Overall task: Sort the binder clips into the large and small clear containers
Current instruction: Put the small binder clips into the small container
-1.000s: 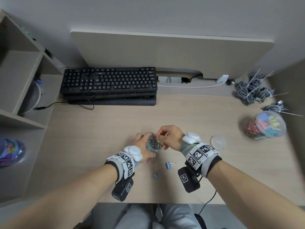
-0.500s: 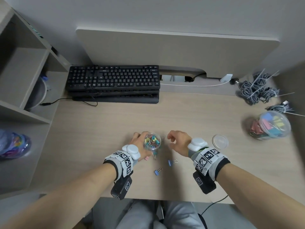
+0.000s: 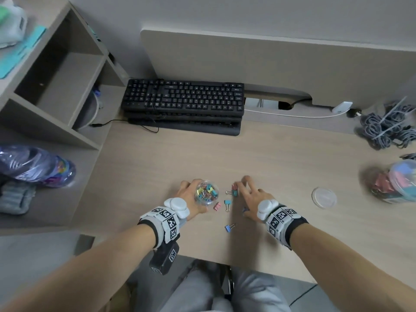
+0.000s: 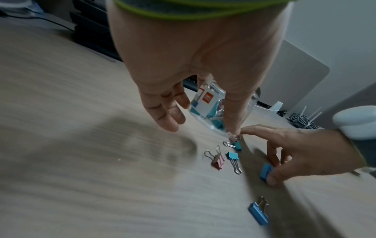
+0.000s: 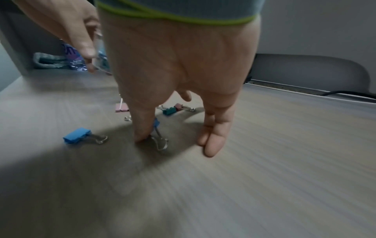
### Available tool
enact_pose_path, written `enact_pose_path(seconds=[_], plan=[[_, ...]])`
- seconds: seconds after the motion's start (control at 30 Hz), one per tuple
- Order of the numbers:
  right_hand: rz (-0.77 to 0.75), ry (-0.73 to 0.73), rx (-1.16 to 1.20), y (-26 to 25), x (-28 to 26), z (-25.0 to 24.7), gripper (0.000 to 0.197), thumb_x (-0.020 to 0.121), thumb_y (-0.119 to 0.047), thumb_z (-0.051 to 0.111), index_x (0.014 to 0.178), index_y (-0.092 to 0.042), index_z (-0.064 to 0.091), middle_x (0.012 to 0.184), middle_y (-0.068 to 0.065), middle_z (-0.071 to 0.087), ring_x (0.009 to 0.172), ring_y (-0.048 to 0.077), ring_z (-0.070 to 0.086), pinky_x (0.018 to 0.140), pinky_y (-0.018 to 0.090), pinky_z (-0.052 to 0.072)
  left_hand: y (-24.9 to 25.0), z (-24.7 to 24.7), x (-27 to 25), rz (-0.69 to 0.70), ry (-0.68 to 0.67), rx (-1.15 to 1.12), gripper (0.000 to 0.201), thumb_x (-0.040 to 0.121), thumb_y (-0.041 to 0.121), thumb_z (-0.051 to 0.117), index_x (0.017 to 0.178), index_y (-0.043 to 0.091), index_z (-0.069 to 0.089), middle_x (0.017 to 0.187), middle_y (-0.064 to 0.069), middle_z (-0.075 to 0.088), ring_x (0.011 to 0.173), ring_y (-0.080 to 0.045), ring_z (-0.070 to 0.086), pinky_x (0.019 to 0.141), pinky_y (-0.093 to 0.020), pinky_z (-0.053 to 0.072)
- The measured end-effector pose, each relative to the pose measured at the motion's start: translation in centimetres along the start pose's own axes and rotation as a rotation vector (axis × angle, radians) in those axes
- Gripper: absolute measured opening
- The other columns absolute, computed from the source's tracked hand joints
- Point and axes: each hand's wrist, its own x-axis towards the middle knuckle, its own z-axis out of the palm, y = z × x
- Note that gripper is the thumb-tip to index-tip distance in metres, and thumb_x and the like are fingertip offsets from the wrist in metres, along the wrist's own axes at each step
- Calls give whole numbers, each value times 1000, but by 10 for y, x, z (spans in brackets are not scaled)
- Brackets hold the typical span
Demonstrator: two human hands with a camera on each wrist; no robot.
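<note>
Fingers (image 3: pixel 244 184) of the right hand (image 3: pixel 254 198) spread flat, touching loose clips (image 3: pixel 227 204) to gather them, while the left hand (image 3: pixel 188 199) grips the small tub (image 3: pixel 206 194) beside them, ready to fill.

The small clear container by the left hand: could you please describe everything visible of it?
The small clear container is a round, transparent plastic tub with no lid on, holding a heap of small multicoloured binder clips. It stands upright on the wooden desk, gripped around its side by the left hand; a printed label shows on its wall.
</note>
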Motion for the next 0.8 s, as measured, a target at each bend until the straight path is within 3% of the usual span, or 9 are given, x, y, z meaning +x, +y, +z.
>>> enact_pose_path(seconds=[0.13, 0.3, 0.47, 0.67, 0.8], plan=[[-43, -2, 16, -3, 12, -8, 69, 83, -24, 68, 137, -33, 25, 142, 3, 20, 97, 35, 60, 74, 38, 56, -6, -4, -9, -13, 21, 10, 85, 68, 25, 83, 140, 32, 39, 121, -2, 39, 96, -24, 59, 89, -30, 51], [-3, -87, -21, -15, 26, -13, 55, 92, -12, 57, 139, -27, 35, 147, 10, 21, 110, 37, 56, 85, 40, 54, -12, -7, -14, -34, 39, -3, 86, 67, 25, 84, 139, 33, 40, 121, -3, 39, 95, -24, 59, 91, -29, 51], [34, -81, 16, -17, 21, -8, 56, 94, 2, 44, 143, -24, 36, 141, 11, 31, 112, 37, 58, 86, 37, 50, -5, -5, -12, -25, 34, -24, 86, 68, 21, 85, 140, 31, 40, 121, -2, 38, 97, -21, 56, 88, -22, 43], [132, -81, 97, -17, 18, -5, 54, 89, 4, 48, 137, -18, 35, 140, 8, 37, 113, 36, 58, 77, 41, 48, 5, 0, -7, 3, 30, -36, 84, 69, 18, 84, 139, 29, 41, 119, -2, 38, 95, -18, 53, 85, -19, 41], [40, -69, 94, -21, 23, -4, 63, 85, 6, 50, 139, -22, 33, 138, 12, 36, 105, 38, 60, 79, 41, 53, 6, 2, -4, 1, 22, -43, 84, 68, 18, 84, 139, 30, 41, 119, -1, 38, 95, -18, 53, 86, -19, 42]])
